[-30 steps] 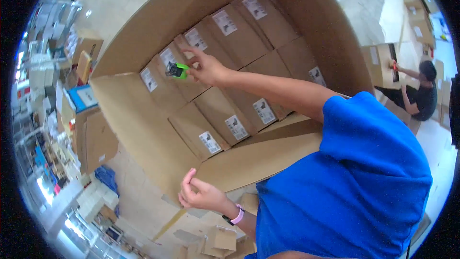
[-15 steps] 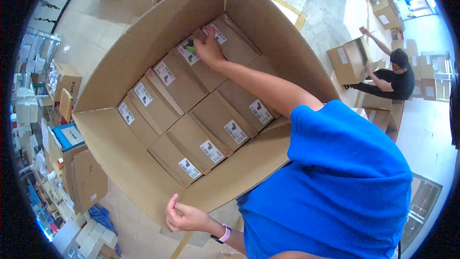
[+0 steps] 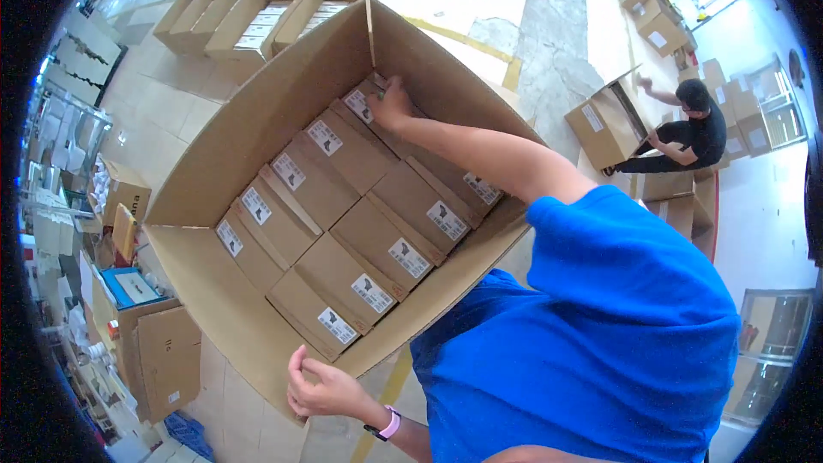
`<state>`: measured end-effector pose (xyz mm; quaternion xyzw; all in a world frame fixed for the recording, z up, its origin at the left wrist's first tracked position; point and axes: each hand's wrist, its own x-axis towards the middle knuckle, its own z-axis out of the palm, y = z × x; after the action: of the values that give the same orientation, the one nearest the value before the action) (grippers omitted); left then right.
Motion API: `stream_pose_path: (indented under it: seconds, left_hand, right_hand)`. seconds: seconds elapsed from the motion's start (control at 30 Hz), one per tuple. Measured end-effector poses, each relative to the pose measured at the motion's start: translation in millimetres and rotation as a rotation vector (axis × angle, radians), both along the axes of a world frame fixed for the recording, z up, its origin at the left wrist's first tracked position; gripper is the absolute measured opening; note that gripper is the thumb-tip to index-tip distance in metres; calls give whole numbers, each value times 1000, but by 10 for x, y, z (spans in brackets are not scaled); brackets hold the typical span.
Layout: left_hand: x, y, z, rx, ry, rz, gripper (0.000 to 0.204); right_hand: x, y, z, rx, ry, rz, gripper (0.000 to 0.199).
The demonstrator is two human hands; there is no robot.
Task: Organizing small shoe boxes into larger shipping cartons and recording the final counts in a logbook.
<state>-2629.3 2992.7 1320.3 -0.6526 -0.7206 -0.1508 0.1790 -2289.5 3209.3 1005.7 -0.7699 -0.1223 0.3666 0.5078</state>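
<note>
Right hand just reached the row's last box, upper centre — green gadget pinched — left hand half-curled, grip unclear.

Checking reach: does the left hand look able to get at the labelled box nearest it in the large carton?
Likely yes, over the large carton rim: the left hand looks empty, and nothing covers that labelled box.

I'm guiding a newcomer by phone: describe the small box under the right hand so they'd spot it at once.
Find the big open carton in the middle. Inside, follow the row of boxes along its upper-left wall to the top corner. The labelled box there, unlike its neighbours, has the right hand over it.
</note>
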Motion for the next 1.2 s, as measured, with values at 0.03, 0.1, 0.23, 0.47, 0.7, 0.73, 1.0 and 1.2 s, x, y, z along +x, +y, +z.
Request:
stream_pose_path:
  seconds: [0.03,0.1,0.23,0.47,0.7,0.73,1.0,1.2]
  left_hand:
    - [-3,257,-103,6,29,-27,17]
    - [39,933,-483,-12,-343,-201,14]
    - [448,2031,-1722,365,-377,-199,41]
    - [-192,2598,-3381,-21,-1314,-399,61]
    - [-154,3399,-2431,-578,-1463,-444,68]
    - [-237,3425,-2399,-592,-1337,-342,67]
    - [-18,3249,-2379,-782,-1246,-145,68]
    - [-22,3468,-2343,-582,-1023,-84,68]
  right_hand:
    - [68,183,99,6,5,18,49]
    - [255,638,-9,159,-277,320,47]
    - [807,1202,-299,372,57,561,37]
    - [-533,1171,-1325,361,470,810,31]
    - [-1357,1477,-633,359,617,833,26]
    - [-1460,1507,-548,355,661,844,25]
    - [-1543,1373,-564,418,597,849,28]
    - [-1430,1643,-382,354,492,949,29]
